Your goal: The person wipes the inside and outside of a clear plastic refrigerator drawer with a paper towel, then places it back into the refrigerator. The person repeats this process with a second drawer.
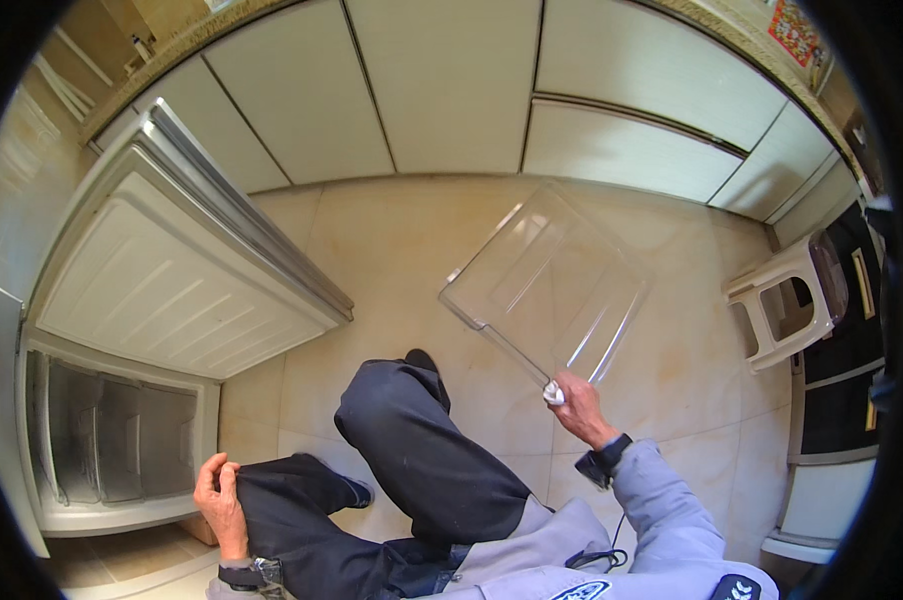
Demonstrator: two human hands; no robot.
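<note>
My right hand (580,411) holds a clear plastic refrigerator shelf or tray (549,285) by its near corner, together with a crumpled white cloth or tissue (553,393). The clear panel is tilted in front of me above the tiled floor. My left hand (221,495) rests at my left knee, its fingers bent against the dark trousers (286,502). Left of it, an open refrigerator compartment (121,442) shows translucent drawer fronts inside. Its white door (174,277) stands swung out.
Pale cabinets (451,82) run along the far side below a stone countertop (219,37). A plastic stool (785,300) stands at the right, beside dark-fronted appliances (838,405). The open door juts over the floor at the left.
</note>
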